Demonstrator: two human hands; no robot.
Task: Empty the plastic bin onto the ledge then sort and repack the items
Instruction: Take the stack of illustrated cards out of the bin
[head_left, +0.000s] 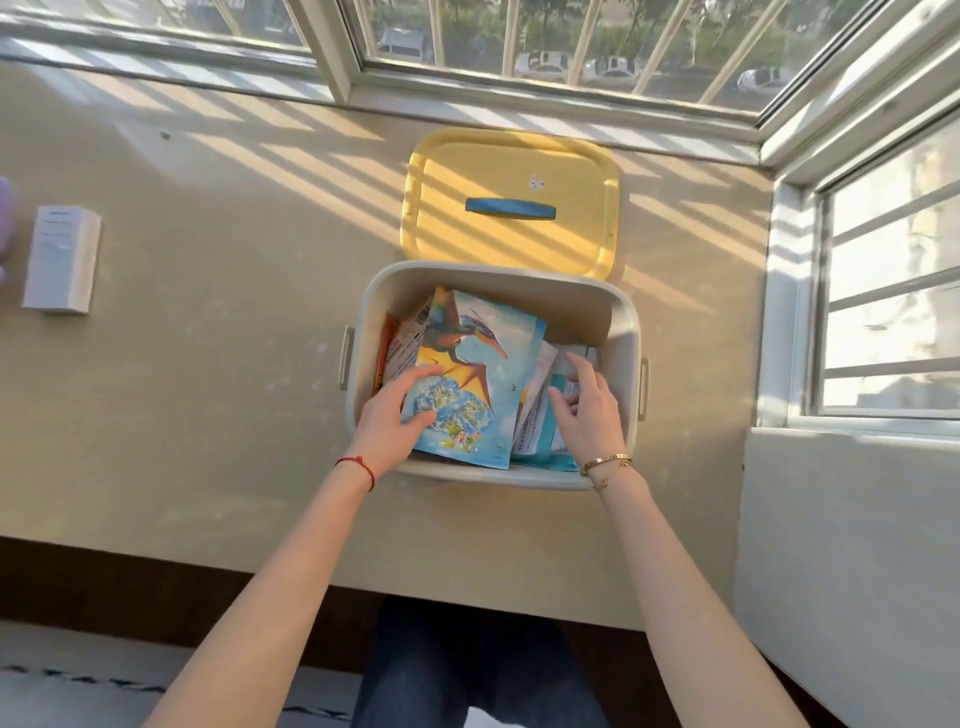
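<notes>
An open white plastic bin (621, 317) stands on the beige ledge (218, 338). Its yellow lid (514, 171) with a blue handle lies flat just behind it. Inside the bin a blue dinosaur book (478, 364) leans on top, with an orange packet (400, 338) to its left and white and teal packets (540, 415) to its right. My left hand (395, 415) grips the book's left edge, thumb on the cover. My right hand (587, 410) reaches into the right side, its fingers loosely spread over the teal packets. What lies under the book is hidden.
A white box (62, 257) lies on the ledge at far left, with a blurred purple thing (8, 218) at the frame edge. Window frames (571, 78) run along the back and right. A white wall block (841, 545) borders the ledge on the right.
</notes>
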